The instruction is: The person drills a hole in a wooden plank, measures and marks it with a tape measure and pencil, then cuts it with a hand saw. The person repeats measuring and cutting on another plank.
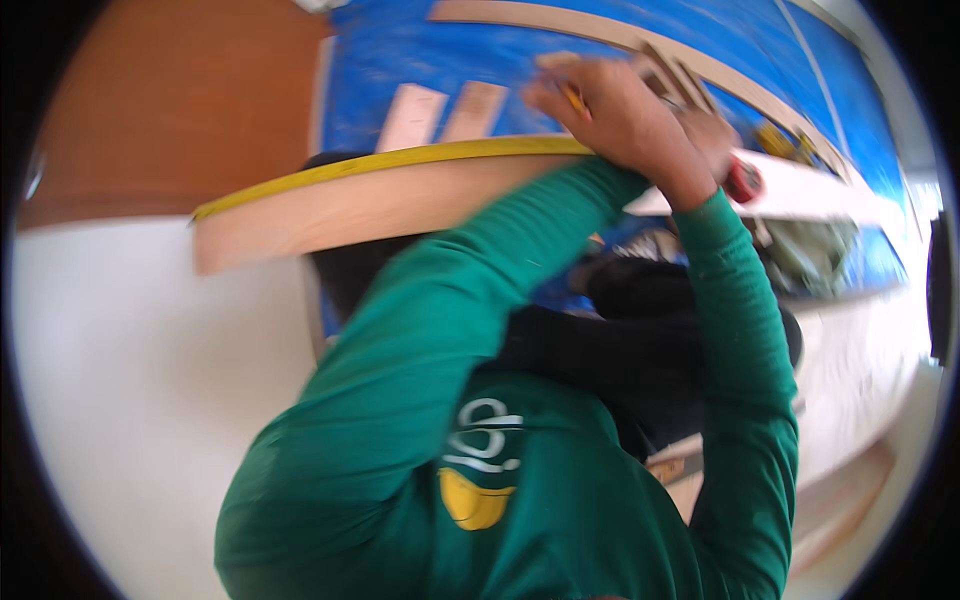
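Note:
A long pale wooden plank [330, 210] lies across my lap, with the yellow blade of a tape measure [400, 155] stretched along its far edge. The red tape measure case [745, 180] rests toward the plank's right part. My right hand [625, 110] crosses over my left wrist, fingers closed around a thin orange-yellow pencil [575, 100], somewhat blurred. Behind the right wrist, my left hand [712, 138] shows only in part, close to the red case. Its fingers are hidden, so its grip on the tape cannot be made out.
Two short wooden pieces [412, 118] lie on the blue tarp [365, 50] beyond the plank. A long curved-looking wooden strip [540, 15] runs along the far side. A yellow tool [775, 140] sits at right, near an olive cloth bag [810, 250]. A brown panel [180, 110] is far left.

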`<state>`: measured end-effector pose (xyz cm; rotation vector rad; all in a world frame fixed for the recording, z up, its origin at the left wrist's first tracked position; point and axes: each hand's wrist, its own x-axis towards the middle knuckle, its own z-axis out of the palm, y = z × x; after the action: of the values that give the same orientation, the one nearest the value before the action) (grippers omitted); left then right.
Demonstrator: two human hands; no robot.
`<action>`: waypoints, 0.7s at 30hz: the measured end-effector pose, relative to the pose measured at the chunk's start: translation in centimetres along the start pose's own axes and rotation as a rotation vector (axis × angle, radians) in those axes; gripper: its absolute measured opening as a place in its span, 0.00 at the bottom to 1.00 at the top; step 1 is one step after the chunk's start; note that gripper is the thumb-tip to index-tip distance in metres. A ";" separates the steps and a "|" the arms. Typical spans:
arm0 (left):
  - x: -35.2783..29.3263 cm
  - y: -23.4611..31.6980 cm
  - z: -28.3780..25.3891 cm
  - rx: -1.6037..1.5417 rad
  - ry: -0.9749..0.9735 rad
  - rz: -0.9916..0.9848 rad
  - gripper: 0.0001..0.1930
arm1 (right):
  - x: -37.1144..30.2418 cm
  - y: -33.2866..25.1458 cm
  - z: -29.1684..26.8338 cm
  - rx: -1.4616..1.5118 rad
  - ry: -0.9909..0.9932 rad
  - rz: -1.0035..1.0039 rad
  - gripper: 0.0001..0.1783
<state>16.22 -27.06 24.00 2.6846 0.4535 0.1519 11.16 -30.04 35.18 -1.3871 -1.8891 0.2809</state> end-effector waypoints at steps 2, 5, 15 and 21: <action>1.6 -1.4 -2.5 -0.043 -0.155 0.063 0.15 | -2.5 2.7 -4.7 0.171 0.149 0.178 0.17; 1.7 -2.4 -5.2 -0.045 -0.140 0.222 0.21 | -8.3 5.7 -12.5 0.394 0.336 0.326 0.18; 5.2 -0.7 -7.8 0.056 -0.424 0.274 0.11 | -16.8 7.5 -11.8 0.407 0.028 0.571 0.09; 4.8 -2.2 -7.1 -0.033 -0.452 0.289 0.13 | -15.3 7.7 -7.8 0.409 0.064 0.612 0.12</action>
<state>18.87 -20.85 29.73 2.6260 -0.0754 -0.3567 23.89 -42.65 29.30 -1.6177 -1.2193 0.8571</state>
